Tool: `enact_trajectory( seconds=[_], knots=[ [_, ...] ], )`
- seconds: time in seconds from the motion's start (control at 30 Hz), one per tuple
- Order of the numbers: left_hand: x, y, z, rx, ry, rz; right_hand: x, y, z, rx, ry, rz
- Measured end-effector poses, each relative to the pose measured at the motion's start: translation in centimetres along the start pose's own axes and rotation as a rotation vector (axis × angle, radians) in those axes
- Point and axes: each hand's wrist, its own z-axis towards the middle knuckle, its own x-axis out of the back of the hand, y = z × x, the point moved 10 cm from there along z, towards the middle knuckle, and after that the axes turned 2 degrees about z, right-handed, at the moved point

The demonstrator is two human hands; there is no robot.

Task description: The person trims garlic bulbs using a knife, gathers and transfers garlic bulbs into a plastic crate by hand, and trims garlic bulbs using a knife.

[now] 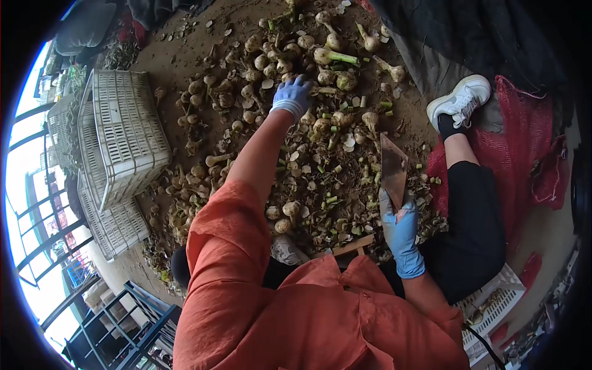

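Note:
My left hand point(291, 97), in a light blue glove with a white cuff, stretches forward over a pile of garlic bulbs point(283, 65). Its fingers are extended among the bulbs, and nothing shows held in them. A bulb with a green stem point(336, 57) lies just beyond it to the right. My right hand point(399, 231), in a blue glove, is closed round the handle of a broad-bladed knife point(394, 165). The brownish blade points up and away from me, above cut stems and peelings point(333, 185). The handle is mostly hidden by my fingers.
White slatted plastic crates point(132, 120) stand tipped at the left. Red mesh sacking point(509, 154) lies at the right, near a white shoe point(459, 105) and a bent leg. Dark cloth point(468, 37) hangs at the upper right. A blue metal frame point(132, 327) is at the lower left.

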Motion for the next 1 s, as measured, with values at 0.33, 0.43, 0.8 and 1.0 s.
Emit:
enact_trajectory(
  seconds=[0.33,0.43,0.8,1.0],
  knots=[
    [-2.8,0.5,-2.4,0.161,-0.256,-0.176,-1.1,0.1,1.2,0.000,-0.020,-0.064],
    [1.6,6.0,-8.7,0.070,-0.412,-0.511,-1.6,-0.1,1.0,0.040,-0.032,-0.118],
    [8.0,11.6,-24.1,0.371,-0.492,-1.075,-2.0,2.2,-1.5,0.240,-0.004,-0.391],
    [12.0,16.5,-27.0,0.331,-0.186,-1.632,-4.2,-3.7,-4.3,0.408,0.052,0.089]
  ],
)
